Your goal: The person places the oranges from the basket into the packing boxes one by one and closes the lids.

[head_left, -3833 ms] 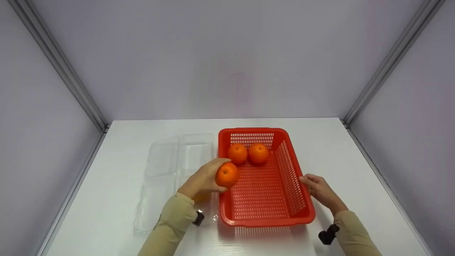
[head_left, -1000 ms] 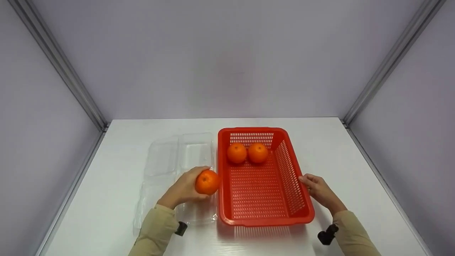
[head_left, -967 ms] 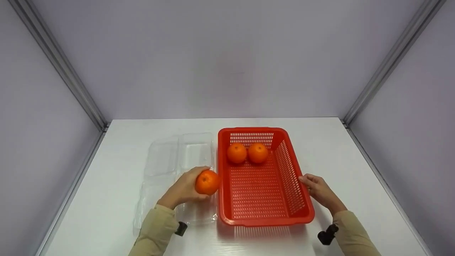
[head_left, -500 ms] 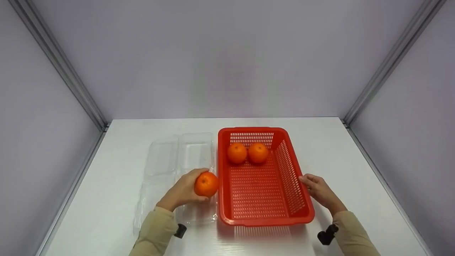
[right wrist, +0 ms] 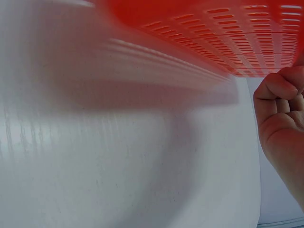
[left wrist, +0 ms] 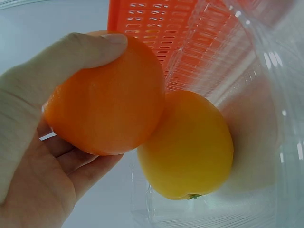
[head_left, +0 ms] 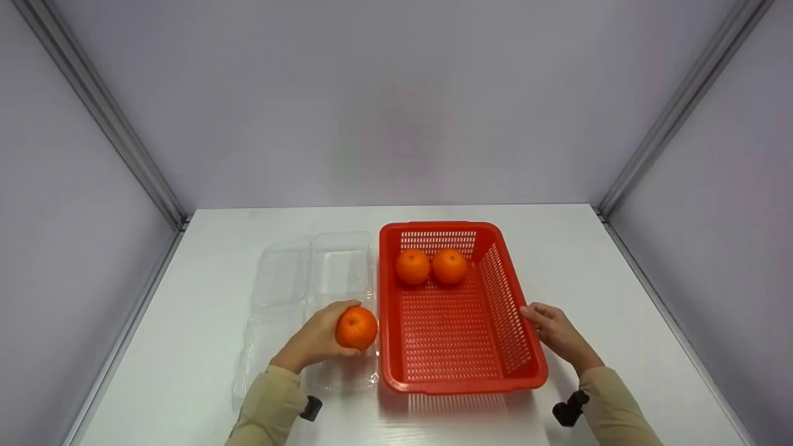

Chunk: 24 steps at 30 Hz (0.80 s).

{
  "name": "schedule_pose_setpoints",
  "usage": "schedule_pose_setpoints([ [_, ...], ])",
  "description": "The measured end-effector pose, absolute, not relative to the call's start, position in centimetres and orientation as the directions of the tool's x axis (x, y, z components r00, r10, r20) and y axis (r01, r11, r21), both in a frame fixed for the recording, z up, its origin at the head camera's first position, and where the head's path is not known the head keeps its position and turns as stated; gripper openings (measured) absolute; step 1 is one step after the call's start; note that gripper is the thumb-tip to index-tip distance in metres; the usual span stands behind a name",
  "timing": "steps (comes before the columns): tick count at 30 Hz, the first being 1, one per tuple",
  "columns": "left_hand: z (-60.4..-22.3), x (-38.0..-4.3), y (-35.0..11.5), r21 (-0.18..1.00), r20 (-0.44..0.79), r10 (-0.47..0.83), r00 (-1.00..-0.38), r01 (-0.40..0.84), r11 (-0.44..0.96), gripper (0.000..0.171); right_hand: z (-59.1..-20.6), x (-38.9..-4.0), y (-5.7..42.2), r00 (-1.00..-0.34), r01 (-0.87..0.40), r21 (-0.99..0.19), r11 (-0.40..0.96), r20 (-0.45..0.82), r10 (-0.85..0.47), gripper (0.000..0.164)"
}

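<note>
My left hand holds an orange between thumb and fingers, above the near right compartment of a clear plastic container. In the left wrist view, a yellow round fruit with a small green stem end sits in the clear container, close beside or touching the held orange. From the head view that yellow fruit is hidden under hand and orange. My right hand grips the right rim of a red perforated basket. Two oranges, a left one and a right one, lie at the basket's far end.
The clear container stands directly left of the basket, with its transparent lid part spread further left. Both rest on a white table. Grey-white walls enclose the back and sides.
Since the oldest frame, my left hand has carried the orange left from the basket's rim to over the clear container. Over the last second it has lowered slightly. The right hand stays put.
</note>
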<state>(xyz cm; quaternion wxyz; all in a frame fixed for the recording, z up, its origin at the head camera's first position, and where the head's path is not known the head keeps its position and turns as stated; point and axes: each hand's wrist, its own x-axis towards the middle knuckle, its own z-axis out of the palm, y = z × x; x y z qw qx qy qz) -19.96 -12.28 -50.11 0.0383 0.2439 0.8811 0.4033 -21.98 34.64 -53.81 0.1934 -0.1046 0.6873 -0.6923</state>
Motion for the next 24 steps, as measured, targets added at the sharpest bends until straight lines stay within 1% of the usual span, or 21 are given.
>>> schedule_pose_setpoints([
  [4,-50.14,-19.84,-12.37,0.718,0.146,0.461,-0.875,0.414,0.559,0.077,-53.82,-22.02,34.66,-0.905,0.120,-0.992,0.030,-0.122,-0.407,0.025],
  [13,-50.22,-19.52,-12.46,0.722,0.135,0.463,-0.876,0.407,0.560,0.077,-53.67,-21.93,34.56,-0.912,0.137,-0.989,0.063,-0.151,-0.381,0.023],
  [24,-50.41,-19.26,-12.35,0.737,0.132,0.476,-0.870,0.407,0.540,0.077,-53.68,-21.92,34.54,-0.909,0.144,-0.988,0.057,-0.155,-0.387,0.025],
])
